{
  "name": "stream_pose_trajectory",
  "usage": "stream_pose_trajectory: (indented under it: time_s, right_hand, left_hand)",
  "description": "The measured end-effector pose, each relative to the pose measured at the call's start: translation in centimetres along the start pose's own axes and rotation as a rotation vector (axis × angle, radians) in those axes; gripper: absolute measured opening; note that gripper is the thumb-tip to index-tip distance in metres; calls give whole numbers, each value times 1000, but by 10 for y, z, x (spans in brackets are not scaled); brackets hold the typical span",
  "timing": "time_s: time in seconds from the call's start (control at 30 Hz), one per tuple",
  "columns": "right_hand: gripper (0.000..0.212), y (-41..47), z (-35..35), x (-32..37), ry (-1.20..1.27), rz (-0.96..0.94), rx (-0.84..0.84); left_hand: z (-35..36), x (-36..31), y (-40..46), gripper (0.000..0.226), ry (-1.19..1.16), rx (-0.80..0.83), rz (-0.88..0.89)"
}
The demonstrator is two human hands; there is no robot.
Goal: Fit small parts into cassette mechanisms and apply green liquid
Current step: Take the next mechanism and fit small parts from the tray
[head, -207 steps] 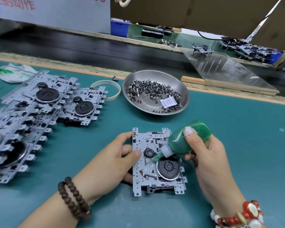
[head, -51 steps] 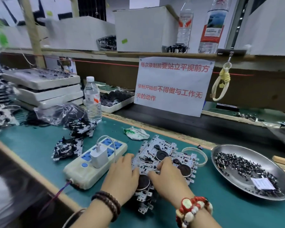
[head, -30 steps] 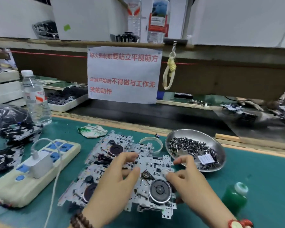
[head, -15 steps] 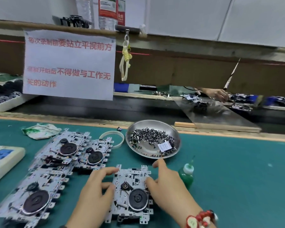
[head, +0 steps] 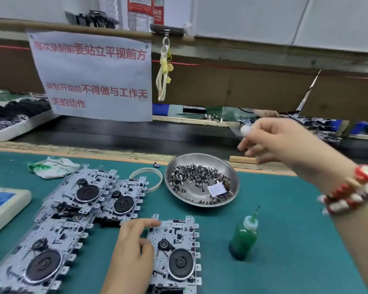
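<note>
Left hand rests relaxed on one cassette mechanism; right hand hovers loosely curled, blurred, over one parts dish; one green bottle upright.

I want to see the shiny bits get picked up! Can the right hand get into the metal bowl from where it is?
Probably yes. The right hand hovers above the bowl's far right rim, fingers loosely curled and holding nothing visible. The bowl is open-topped, the small parts lie exposed, and nothing sits between hand and bowl.

Cassette mechanism: bright stamped metal plate, matt black flywheel. Parts dish: polished steel, glossy. Green bottle: translucent plastic, white cap. Bench mat: matt green. Sign: white paper.
</note>
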State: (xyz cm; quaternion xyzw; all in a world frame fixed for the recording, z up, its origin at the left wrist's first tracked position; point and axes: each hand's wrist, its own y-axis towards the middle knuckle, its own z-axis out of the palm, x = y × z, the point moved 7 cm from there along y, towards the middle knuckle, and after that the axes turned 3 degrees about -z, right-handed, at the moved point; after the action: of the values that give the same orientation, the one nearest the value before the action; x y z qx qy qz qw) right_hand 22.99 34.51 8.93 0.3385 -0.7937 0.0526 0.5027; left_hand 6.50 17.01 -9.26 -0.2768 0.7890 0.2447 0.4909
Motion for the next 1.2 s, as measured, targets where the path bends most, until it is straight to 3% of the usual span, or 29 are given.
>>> stream_pose_trajectory:
  time_s: [0.13,0.27,0.4,0.57,0.77,0.97,1.2]
  right_hand:
    - [11,33,29,-79,-332,141,274]
    - [10,41,77,-119,-544,53,466]
    - [19,48,101,-129,-584,-10,483]
    - [7,52,107,-133,-615,-48,436]
    - [11,53,109,-131,-720,-65,494]
    - [13,50,82,-124,-537,-4,294]
    - [13,21,30,-88,183,68,-37]
  left_hand:
    - [2,-4,0,54,-5,-67,81]
    - [-1,-4,0,62,5,-135,110]
    - [-1,-2,-1,59,6,-128,101]
    - [0,-5,-1,49,17,-111,121]
    - [-1,-6,-3,47,16,-100,85]
    - [0,-5,-9,40,27,-54,28]
    - [-6,-4,-23,40,-21,-7,9]
